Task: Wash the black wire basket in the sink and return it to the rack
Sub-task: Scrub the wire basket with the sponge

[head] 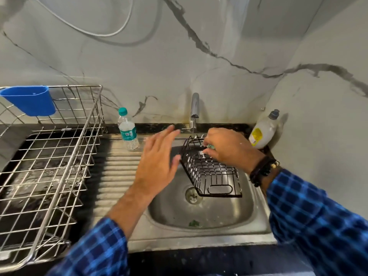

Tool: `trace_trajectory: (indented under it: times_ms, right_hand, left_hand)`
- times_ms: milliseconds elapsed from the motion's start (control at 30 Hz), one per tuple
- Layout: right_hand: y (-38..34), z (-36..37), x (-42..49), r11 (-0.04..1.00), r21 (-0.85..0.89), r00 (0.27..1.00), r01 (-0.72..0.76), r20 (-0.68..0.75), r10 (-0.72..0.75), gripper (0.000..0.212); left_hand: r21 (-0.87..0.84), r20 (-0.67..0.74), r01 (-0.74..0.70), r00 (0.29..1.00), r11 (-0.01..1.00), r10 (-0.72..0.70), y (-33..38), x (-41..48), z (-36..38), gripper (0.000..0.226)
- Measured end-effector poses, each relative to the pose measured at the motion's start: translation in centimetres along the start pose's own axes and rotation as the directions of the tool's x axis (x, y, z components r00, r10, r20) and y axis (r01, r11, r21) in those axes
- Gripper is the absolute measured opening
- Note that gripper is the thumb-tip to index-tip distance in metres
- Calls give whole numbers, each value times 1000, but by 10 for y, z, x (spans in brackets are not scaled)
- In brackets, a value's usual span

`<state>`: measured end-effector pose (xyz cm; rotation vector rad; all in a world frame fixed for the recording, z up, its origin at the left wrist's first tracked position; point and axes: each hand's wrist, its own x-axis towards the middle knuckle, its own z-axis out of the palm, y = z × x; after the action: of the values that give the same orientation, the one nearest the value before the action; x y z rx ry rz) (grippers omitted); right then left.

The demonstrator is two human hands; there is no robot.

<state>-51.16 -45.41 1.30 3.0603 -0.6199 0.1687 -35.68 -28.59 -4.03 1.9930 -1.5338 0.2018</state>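
The black basket point(212, 172) sits tilted in the steel sink point(201, 214), its far end under the tap point(194, 110) and its near end, with an oval handle loop, resting just beside the drain point(193, 194). White suds fleck its wires. The right hand point(229, 149) is over the basket's far end, fingers curled shut on a small greenish scrubber point(211, 146) pressed against the wires; dark bracelets point(262, 170) circle that wrist above a blue checked sleeve point(318, 216). The left hand point(159, 156) hangs open, fingers spread, holding nothing, at the basket's left edge; whether its thumb touches the wires I cannot tell. To the left of the sink, on the ribbed drainboard point(121, 172), stands a water bottle point(128, 129) with a teal cap. Further left on the desk lies a large steel rack point(49, 166), with a blue cup point(29, 100) hung on its back rim. A white soap bottle point(263, 130) leans in the corner right of the tap. A bit of green debris point(193, 223) lies on the sink floor.
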Motion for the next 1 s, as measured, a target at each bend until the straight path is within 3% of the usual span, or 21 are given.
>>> trace_trajectory:
  times_ms: [67, 133, 300, 433, 500, 600, 633, 700, 767, 833, 900, 1000]
  right_hand:
    - [0, 6, 0, 998, -37, 999, 40, 14, -40, 28]
    - [3, 9, 0, 997, -41, 998, 66, 0, -66, 29]
    - [7, 17, -2, 998, -2, 998, 59, -11, -59, 28]
    - [3, 29, -6, 999, 44, 998, 13, -65, -10, 27]
    - [-4, 29, -15, 983, 171, 975, -71, -196, 105, 30]
    - [-32, 32, -52, 851, 484, 842, -204, -356, 405, 19]
    - [-45, 39, -65, 795, 556, 823, -244, -315, 473, 11]
    - [-61, 69, -82, 751, 585, 887, -306, -111, 448, 10]
    - [-66, 99, -80, 880, 377, 957, -290, 100, 272, 10]
    - [-59, 126, -66, 906, 268, 933, -328, 245, 265, 11]
    - [-51, 145, -51, 820, 309, 872, -482, 259, 415, 26]
    - [-39, 152, -41, 849, 180, 864, -497, 195, 464, 52]
  left_hand:
    - [145, 195, -145, 974, 979, 115, 12, 23, 4, 57]
    - [208, 283, -212, 947, 955, 149, 23, 34, 16, 44]
    - [315, 315, -189, 945, 930, 85, 35, 31, 29, 39]
    - [308, 301, -164, 951, 937, 67, 34, 32, 24, 42]
    - [289, 277, -114, 960, 950, 31, 35, 33, 20, 43]
    - [251, 228, -44, 974, 967, -15, 32, 33, 15, 42]
    - [245, 220, -40, 975, 969, -15, 31, 32, 14, 41]
    - [203, 217, -49, 976, 978, 3, 30, 30, 12, 37]
    - [176, 197, -64, 980, 982, 29, 33, 28, 10, 36]
    - [180, 161, -84, 985, 980, 55, 38, 29, 8, 37]
    - [195, 129, -92, 989, 977, 67, 44, 30, 3, 40]
    - [174, 62, -93, 995, 980, 84, 49, 31, -6, 41]
